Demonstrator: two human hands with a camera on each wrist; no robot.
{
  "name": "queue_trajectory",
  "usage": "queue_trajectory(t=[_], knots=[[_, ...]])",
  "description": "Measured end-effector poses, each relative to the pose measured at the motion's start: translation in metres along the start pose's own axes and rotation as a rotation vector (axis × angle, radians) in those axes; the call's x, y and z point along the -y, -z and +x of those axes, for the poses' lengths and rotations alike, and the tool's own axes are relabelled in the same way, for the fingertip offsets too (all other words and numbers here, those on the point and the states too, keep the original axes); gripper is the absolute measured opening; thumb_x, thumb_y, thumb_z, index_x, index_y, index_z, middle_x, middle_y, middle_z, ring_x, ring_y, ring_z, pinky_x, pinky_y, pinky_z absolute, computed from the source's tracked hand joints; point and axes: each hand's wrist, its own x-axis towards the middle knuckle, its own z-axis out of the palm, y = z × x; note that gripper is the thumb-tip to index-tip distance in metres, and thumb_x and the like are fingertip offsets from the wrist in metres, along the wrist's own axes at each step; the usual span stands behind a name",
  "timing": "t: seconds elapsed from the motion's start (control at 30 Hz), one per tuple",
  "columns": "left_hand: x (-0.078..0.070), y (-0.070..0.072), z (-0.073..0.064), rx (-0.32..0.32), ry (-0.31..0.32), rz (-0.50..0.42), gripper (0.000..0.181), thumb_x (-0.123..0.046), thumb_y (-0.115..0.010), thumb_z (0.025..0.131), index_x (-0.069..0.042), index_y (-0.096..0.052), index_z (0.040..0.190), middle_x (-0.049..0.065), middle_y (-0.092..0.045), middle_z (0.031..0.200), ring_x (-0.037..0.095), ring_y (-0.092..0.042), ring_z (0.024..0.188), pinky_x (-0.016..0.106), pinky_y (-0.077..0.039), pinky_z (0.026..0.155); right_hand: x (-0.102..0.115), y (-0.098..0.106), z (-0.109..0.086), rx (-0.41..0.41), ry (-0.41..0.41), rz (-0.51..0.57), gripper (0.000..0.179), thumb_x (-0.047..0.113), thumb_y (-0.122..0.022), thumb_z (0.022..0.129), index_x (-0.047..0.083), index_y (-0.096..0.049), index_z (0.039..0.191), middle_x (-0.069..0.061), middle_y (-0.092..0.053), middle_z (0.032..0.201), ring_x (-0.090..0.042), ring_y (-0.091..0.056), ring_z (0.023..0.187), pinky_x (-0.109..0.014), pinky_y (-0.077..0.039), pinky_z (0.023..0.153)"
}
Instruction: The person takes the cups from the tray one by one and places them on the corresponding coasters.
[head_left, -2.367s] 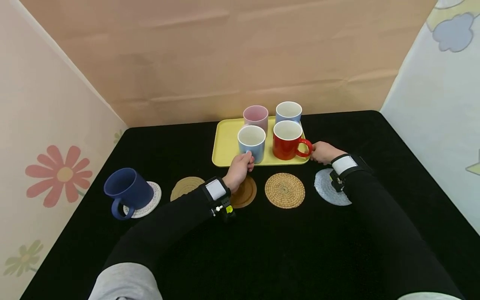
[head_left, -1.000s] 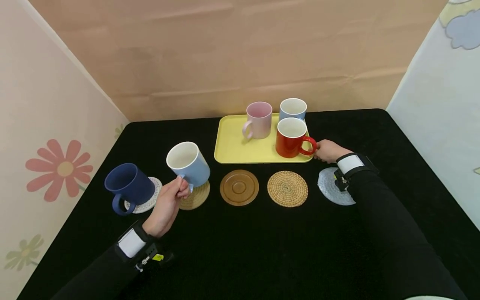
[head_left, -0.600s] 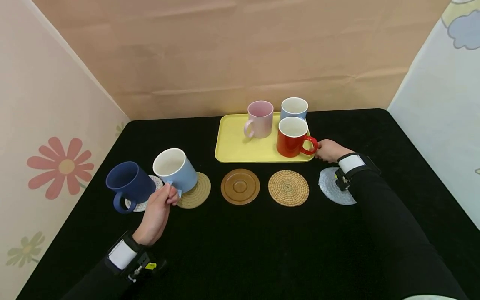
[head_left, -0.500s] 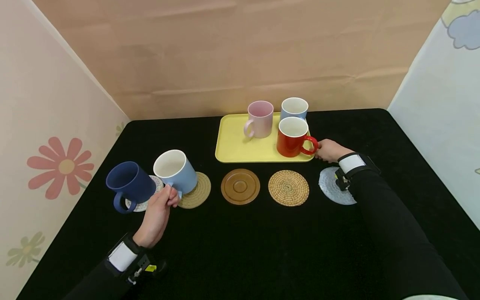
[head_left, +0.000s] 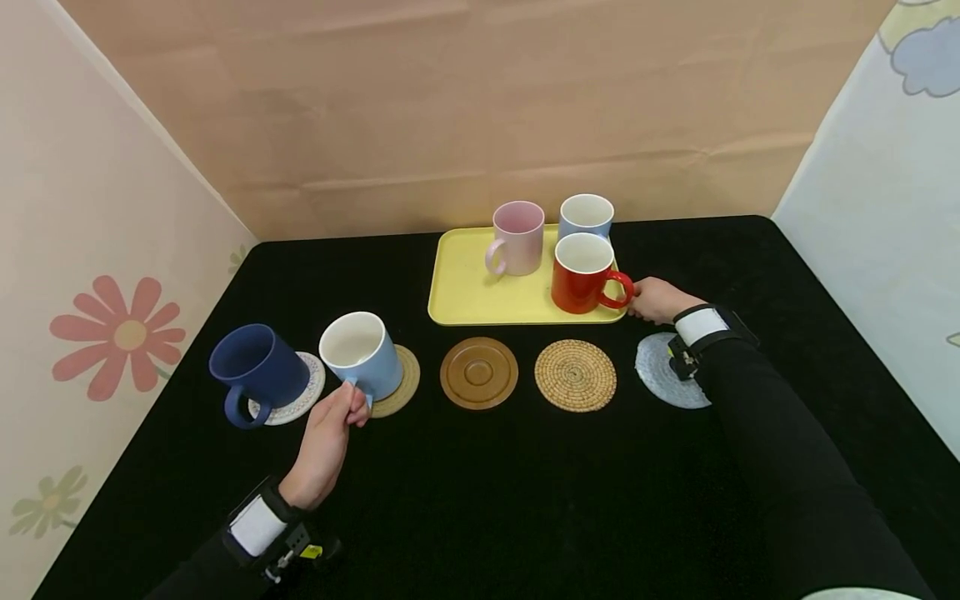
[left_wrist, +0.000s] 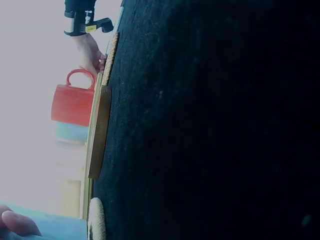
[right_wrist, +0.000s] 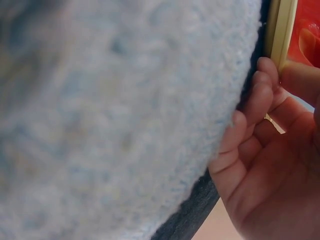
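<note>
In the head view my left hand pinches the handle of a light blue mug with a white inside. That mug is over the round tan woven coaster and covers much of it; in the left wrist view its base lies close against the coaster, and whether they touch I cannot tell. My right hand grips the front right corner of the yellow tray, thumb above and fingers below the rim in the right wrist view. A red mug, a pink mug and another light blue mug stand on it.
A dark blue mug sits on a white coaster at the left. A brown wooden coaster, a wicker coaster and a grey-blue coaster, partly under the right wrist, continue the row on the black table.
My left hand has lifted the light blue mug off the tray and carried it left. Lately it has come down and slightly right over the tan coaster. My right hand stays at the tray corner.
</note>
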Motion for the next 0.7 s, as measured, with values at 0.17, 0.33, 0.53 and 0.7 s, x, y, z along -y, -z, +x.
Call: queue_trajectory(t=[0.17, 0.33, 0.53, 0.7], knots=[[0.0022, 0.0006, -0.0002, 0.002, 0.011, -0.003, 0.04, -0.025, -0.027, 0.109, 0.003, -0.033, 0.079, 0.005, -0.03, 0.074, 0.018, -0.034, 0.069, 0.03, -0.031, 0.068, 0.0012, -0.0009, -0.0005, -0.001, -0.009, 0.007, 0.024, 0.012, -0.045, 0.1, -0.006, -0.058, 0.09, -0.008, -0.051, 0.073, -0.019, -0.047, 0.065, -0.027, -0.041, 0.055], [0.0048, 0.0009, -0.0015, -0.005, 0.048, 0.014, 0.039, -0.028, -0.027, 0.109, -0.001, -0.036, 0.081, 0.004, -0.032, 0.075, 0.018, -0.035, 0.07, 0.032, -0.031, 0.07, 0.0015, -0.0009, -0.001, 0.001, -0.017, 0.009, 0.025, 0.013, -0.045, 0.101, -0.006, -0.058, 0.091, -0.008, -0.051, 0.074, -0.02, -0.047, 0.066, -0.028, -0.041, 0.055], [0.0082, 0.0003, -0.0029, -0.012, 0.039, 0.019, 0.041, -0.027, -0.026, 0.109, 0.003, -0.034, 0.082, 0.004, -0.032, 0.075, 0.017, -0.035, 0.07, 0.032, -0.03, 0.069, 0.0015, -0.0011, -0.0016, 0.0, -0.019, 0.007, 0.023, 0.011, -0.044, 0.1, -0.007, -0.058, 0.092, -0.009, -0.051, 0.075, -0.021, -0.047, 0.067, -0.028, -0.041, 0.056], [0.0087, -0.0002, -0.004, -0.024, 0.041, 0.015, 0.041, -0.027, -0.027, 0.109, 0.004, -0.034, 0.082, 0.003, -0.032, 0.074, 0.017, -0.036, 0.071, 0.032, -0.03, 0.07, 0.0006, -0.0014, -0.0011, -0.006, -0.025, 0.007, 0.023, 0.011, -0.045, 0.101, -0.007, -0.058, 0.093, -0.009, -0.051, 0.076, -0.02, -0.047, 0.067, -0.028, -0.041, 0.056]])
